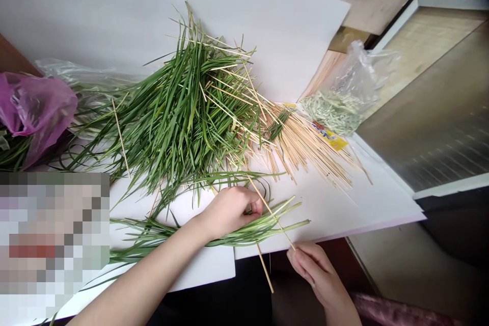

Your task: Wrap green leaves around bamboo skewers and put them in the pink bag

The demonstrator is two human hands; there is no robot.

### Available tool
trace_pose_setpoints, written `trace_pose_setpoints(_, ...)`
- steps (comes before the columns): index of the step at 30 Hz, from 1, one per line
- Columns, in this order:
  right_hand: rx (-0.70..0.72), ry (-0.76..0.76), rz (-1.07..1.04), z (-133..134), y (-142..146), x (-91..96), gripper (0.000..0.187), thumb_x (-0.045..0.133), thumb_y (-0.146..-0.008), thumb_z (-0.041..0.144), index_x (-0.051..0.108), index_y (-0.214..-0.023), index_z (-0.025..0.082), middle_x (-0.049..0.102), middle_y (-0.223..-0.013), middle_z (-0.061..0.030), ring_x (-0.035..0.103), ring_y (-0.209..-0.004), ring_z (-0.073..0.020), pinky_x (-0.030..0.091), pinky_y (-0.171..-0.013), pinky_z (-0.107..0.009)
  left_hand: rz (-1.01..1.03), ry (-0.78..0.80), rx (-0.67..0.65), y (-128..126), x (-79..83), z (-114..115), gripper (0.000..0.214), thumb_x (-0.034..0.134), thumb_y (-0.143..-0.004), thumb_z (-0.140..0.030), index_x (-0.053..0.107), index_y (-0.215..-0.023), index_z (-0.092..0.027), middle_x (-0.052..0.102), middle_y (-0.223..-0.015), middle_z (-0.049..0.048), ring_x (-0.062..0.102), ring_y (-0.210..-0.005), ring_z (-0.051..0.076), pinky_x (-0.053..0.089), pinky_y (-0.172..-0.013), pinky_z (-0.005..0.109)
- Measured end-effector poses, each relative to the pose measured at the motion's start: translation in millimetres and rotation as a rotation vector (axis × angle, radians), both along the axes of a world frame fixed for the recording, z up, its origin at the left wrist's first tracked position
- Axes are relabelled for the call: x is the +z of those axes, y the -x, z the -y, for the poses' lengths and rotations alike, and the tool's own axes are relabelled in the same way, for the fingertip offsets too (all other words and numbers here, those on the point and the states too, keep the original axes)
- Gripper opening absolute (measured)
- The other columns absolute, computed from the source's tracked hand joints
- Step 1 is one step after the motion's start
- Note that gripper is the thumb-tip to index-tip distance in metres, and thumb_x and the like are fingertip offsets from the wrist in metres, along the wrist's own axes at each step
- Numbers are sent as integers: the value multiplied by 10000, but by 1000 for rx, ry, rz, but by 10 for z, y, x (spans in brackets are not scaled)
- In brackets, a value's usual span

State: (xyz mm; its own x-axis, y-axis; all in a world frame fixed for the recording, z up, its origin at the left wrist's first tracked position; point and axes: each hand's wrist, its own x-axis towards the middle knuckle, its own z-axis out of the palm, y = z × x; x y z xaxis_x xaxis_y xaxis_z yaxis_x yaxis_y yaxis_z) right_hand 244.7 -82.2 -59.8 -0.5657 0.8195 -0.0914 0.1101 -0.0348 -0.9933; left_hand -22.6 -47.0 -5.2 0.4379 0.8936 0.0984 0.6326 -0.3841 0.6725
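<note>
My left hand (236, 209) is closed over a bunch of garlic chives (263, 232) near the table's front edge, its fingers curled and their tips partly hidden. Between the thumb and fingers of my right hand (311, 267) is the lower end of a thin wooden skewer (280, 227). This skewer slants up and left across the cut ends of the bunch, beside my left fingers. From under the bunch, a second skewer (265, 268) sticks out past the table edge. Behind both hands lies a large heap of chives (183, 112) with skewers among the leaves.
Many loose skewers (305, 142) fan out right of the heap. A clear plastic bag (344, 91) of pale green pieces stands at the back right. At the left lies a purple plastic bag (42, 107). White boards (267, 20) rise behind; a blurred patch covers the lower left.
</note>
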Motion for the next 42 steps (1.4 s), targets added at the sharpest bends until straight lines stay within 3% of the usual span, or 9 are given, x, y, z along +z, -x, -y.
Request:
trace_pose_setpoints(8,-25,3,16,-3,-2,-5,616,534,-1027,591,394,-562,213,350,-529,36,317,-488,-150,214,-525,-316,-87,-101,-15,-38,21,35,144,623,-761,-67,665,-796,-201,692,-860,25,627,-804,198,408,-691,276)
trace_pose_setpoints(12,-20,28,-2,-2,1,-11,618,532,-1027,601,395,-567,213,335,-521,41,315,-481,-148,205,-519,-316,174,86,85,2,7,4,29,677,-830,-216,673,-816,-191,679,-776,9,600,-701,163,404,-635,259)
trace_pose_setpoints(16,-37,66,-38,6,3,-42,600,536,-1031,594,394,-586,217,325,-525,46,291,-483,-146,189,-504,-315,634,303,190,67,-11,-56,239,754,-813,-371,678,-901,-162,648,-741,2,584,-645,134,418,-607,244)
trace_pose_setpoints(20,-53,67,-44,12,9,-54,593,538,-1032,587,398,-589,219,326,-528,47,280,-483,-144,191,-502,-314,898,337,299,89,11,-91,307,837,-724,-387,706,-851,-141,635,-725,0,559,-645,119,426,-629,242)
trace_pose_setpoints(26,-58,72,-21,5,23,-26,612,549,-1012,635,391,-595,216,321,-533,50,266,-483,-136,185,-492,-307,1081,276,418,82,104,-73,292,809,-775,-397,682,-746,-136,649,-724,-1,544,-667,96,430,-668,215)
trace_pose_setpoints(32,-69,134,-10,7,54,59,633,587,-973,674,381,-592,213,320,-557,46,261,-495,-131,173,-486,-301,1238,428,395,103,154,-57,247,795,-799,-366,689,-833,-146,649,-691,-2,530,-592,83,426,-589,194)
trace_pose_setpoints(42,-74,120,30,7,60,71,631,577,-970,676,377,-588,217,326,-571,38,272,-526,-146,186,-513,-311,1330,352,393,98,159,-66,192,819,-781,-318,720,-791,-154,627,-639,-22,516,-552,60,429,-550,169)
